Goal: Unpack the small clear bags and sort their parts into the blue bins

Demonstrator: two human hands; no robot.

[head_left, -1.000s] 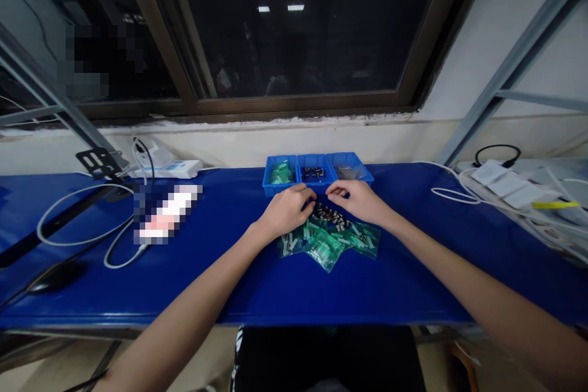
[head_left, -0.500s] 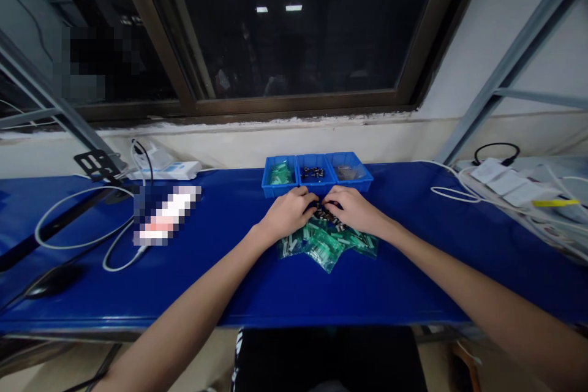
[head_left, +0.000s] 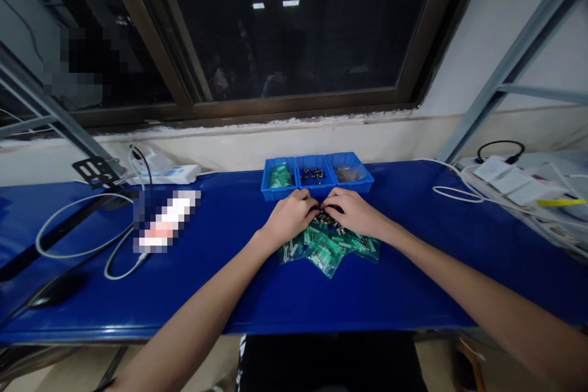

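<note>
My left hand (head_left: 293, 215) and my right hand (head_left: 351, 211) meet over a heap of small dark-and-silver parts (head_left: 329, 220), fingers bent and pinched close together. What lies between the fingertips is hidden or too small to name. Just nearer to me, several clear bags with green and white contents (head_left: 325, 249) lie spread on the blue table. Behind the hands stand three blue bins side by side. Green bags fill the left bin (head_left: 271, 195), small dark metal parts sit in the middle bin (head_left: 316, 184), and clear bags lie in the right bin (head_left: 356, 187).
A white cable (head_left: 110, 263) loops beside a blurred-out flat object (head_left: 169, 220) on the left of the blue table (head_left: 220, 288). A black mouse-like object (head_left: 52, 293) lies near the left edge. White adapters and cables (head_left: 509, 179) crowd the right side. Metal shelf posts rise at both sides.
The camera view has shifted slightly. My two hands stay together over the heap, with only slight movement of the fingers.
</note>
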